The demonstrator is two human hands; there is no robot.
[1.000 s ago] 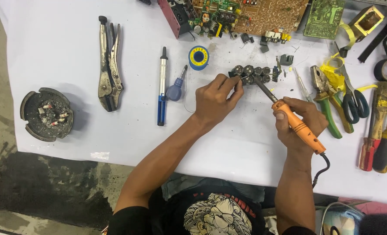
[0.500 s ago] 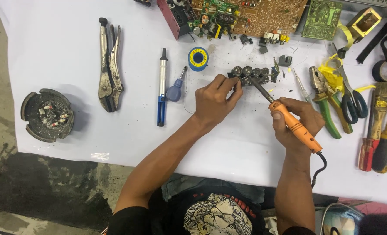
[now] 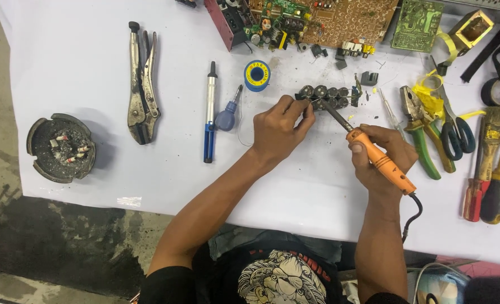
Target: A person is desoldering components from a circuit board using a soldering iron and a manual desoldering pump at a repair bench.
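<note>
- Work in hand: I'm soldering on a row of small dark capacitors lying on the white-covered bench, just below the brown circuit board.
- Right hand is wrapped firmly round the orange-handled soldering iron; its metal tip angles up-left and meets the near edge of the capacitor row.
- Left hand has fingers pinched narrow at the left end of the row. It seems to steady the parts or feed thin solder wire; too small to tell which. A faint wire strand trails down by the wrist.
- Progress, my read: mid-job. Tip is on the joint, parts sit lined up touching each other, so setup is done and joining is under way. How many joints are finished I can't tell; leads are hidden by fingers and tip.
- Left to do, as far as I judge: rest of the row, then park the iron.
- Look of the thing: approx. five or six round-topped cylinders, dark grey/black, packed side by side in one short row, w/ a smaller black part at the right end.
- Nearby: blue solder spool just left of the row, desoldering pump and small blue-handled screwdriver beside it, locking pliers further left, ashtray well apart at far left.
- Right side: green-handled pliers, scissors, all untouched.
</note>
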